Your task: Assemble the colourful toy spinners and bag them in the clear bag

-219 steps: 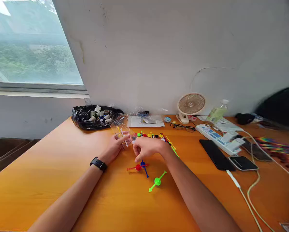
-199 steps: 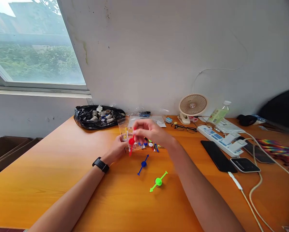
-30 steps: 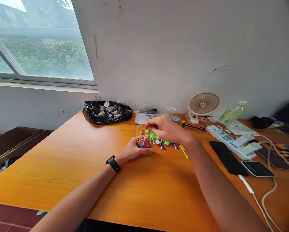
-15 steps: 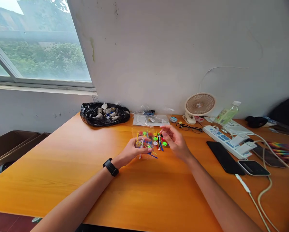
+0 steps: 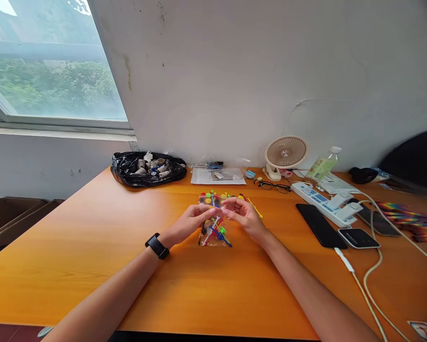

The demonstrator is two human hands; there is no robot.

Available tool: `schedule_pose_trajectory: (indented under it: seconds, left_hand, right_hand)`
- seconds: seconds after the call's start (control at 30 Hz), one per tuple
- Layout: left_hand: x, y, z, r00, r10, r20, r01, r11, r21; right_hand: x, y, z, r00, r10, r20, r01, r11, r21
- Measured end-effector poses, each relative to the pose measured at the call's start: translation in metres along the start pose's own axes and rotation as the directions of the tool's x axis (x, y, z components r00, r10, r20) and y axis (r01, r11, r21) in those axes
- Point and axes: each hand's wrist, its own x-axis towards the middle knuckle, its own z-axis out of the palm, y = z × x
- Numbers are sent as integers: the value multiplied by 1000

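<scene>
A clear plastic bag (image 5: 213,235) with small colourful plastic pieces in it, some round and some stick-shaped, is held up over the wooden table. My left hand (image 5: 191,222), below a black wristband (image 5: 157,246), pinches the bag's upper left side. From the right, my right hand (image 5: 245,216) has its thumb and fingertips closed at the top of the bag, near the left fingertips. More loose coloured pieces (image 5: 209,194) lie on the table behind the hands, partly hidden by them. A yellow stick (image 5: 255,208) pokes out past my right hand.
A black plastic bag (image 5: 149,183) holding cardboard-like rolls stands at the back left. Toward the right are a fan (image 5: 286,153), glasses (image 5: 273,185), a bottle (image 5: 320,168), a power strip (image 5: 320,204), a black phone (image 5: 320,225) and cables (image 5: 368,275).
My right hand has come down and left from above the loose pieces to the bag's top. The bag now hangs upright with the pieces lower in it. The view has shifted slightly right.
</scene>
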Motion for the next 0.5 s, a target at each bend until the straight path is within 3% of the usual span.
schedule_pose_trajectory:
  seconds: [0.13, 0.3, 0.5]
  left_hand:
    - [1, 2, -2, 1000, -18, -22, 18, 999, -28]
    - [1, 11, -5, 989, 78, -123, -74, 996, 41]
    - [2, 8, -10, 990, 56, -130, -49, 997, 55]
  right_hand:
    - [0, -1, 4, 999, 26, -25, -26, 999, -21]
    - [-1, -2, 3, 999, 28, -19, -28, 999, -22]
    - [0, 3, 1, 998, 30, -51, -30, 999, -13]
